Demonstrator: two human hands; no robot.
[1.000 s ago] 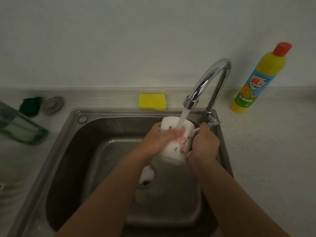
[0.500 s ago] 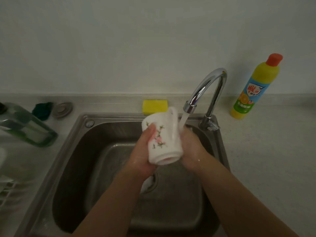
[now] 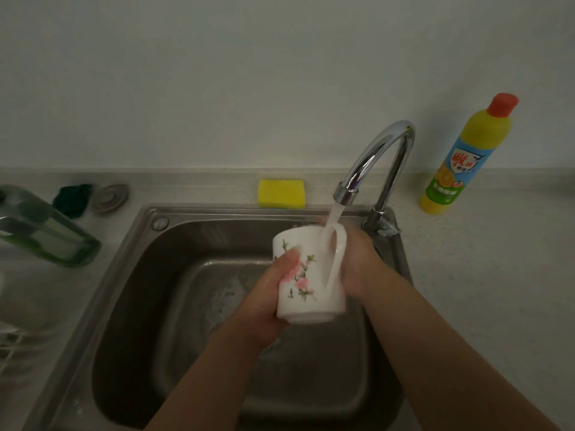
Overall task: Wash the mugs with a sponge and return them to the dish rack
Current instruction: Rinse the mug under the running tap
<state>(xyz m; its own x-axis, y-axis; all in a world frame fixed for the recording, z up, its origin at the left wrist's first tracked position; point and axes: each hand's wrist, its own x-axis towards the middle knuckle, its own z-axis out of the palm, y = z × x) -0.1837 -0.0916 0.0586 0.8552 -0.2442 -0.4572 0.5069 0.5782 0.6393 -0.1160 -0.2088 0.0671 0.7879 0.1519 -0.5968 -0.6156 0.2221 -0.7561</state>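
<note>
Over the basin of a steel sink point(image 3: 137, 244), a white flowered mug point(image 3: 306, 275), tipped on its side with base toward the camera and mouth pointing away. Gripped round its left wall by the left hand point(image 3: 267, 300), thumb pressed across the flower print, fingers wrapped round the mug and clamped on it. Against the mug's right side, just behind the handle, the right hand point(image 3: 362, 269); fingers there hidden by the mug, so cannot tell whether curled or straight. From the chrome tap point(image 3: 382, 157), a stream of water point(image 3: 334, 216) landing on the handle, uppermost on the mug. On the worktop point(image 3: 482, 275) behind the sink rim, lying flat, a yellow sponge point(image 3: 281, 194), well apart from both hands. Right of the tap, upright, a yellow dish-soap bottle point(image 3: 466, 160) with an orange-red cap. Left of the sink, a round metal sink plug point(image 3: 109, 197) beside a dark green scourer point(image 3: 73, 199), then a green-tinted clear container point(image 3: 46, 234). At the lower left edge, blurred white wires of a dish rack point(image 3: 12, 337).
</note>
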